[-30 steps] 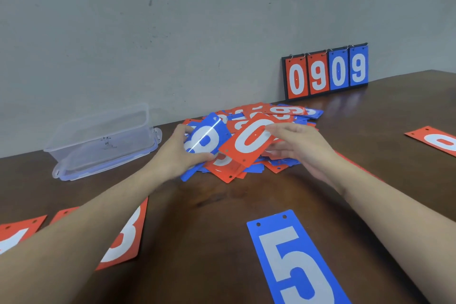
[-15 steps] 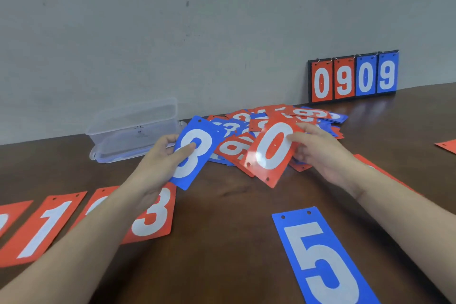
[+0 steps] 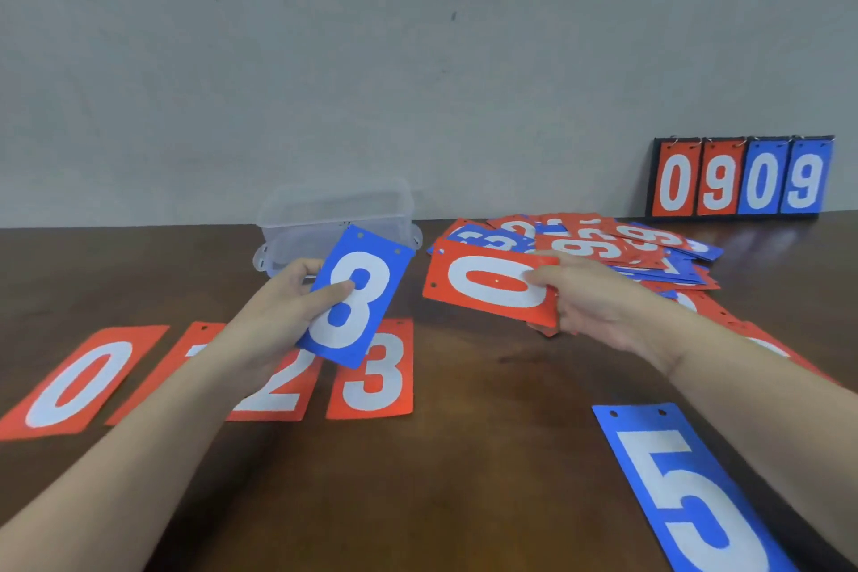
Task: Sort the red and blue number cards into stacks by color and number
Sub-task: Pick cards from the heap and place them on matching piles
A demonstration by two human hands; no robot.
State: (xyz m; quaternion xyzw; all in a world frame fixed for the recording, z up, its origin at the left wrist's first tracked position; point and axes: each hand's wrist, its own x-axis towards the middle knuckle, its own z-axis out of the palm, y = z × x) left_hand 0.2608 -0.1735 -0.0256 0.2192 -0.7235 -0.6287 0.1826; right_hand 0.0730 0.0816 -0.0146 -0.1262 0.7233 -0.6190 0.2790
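Observation:
My left hand (image 3: 283, 307) pinches a blue 8 card (image 3: 360, 297), held upright above the table. My right hand (image 3: 589, 302) grips a red 0 card (image 3: 487, 286), turned sideways and pointing left. Behind it lies a mixed pile of red and blue cards (image 3: 599, 246). A row of red cards lies at the left: a 0 (image 3: 79, 381), one mostly hidden under my left arm (image 3: 195, 339), a 2 (image 3: 283, 390) and a 3 (image 3: 376, 376). A blue 5 card (image 3: 687, 492) lies at the front right.
A clear plastic box (image 3: 334, 218) stands by the wall behind the blue 8. A scoreboard reading 0909 (image 3: 743, 177) leans on the wall at the back right. Another red card (image 3: 766, 344) peeks out beyond my right forearm. The brown table (image 3: 487, 455) is bare in the middle.
Both hands have lifted away from the pile and moved left. The red 0 has turned sideways. The view has swung left, bringing the red 0 and 2 cards into sight.

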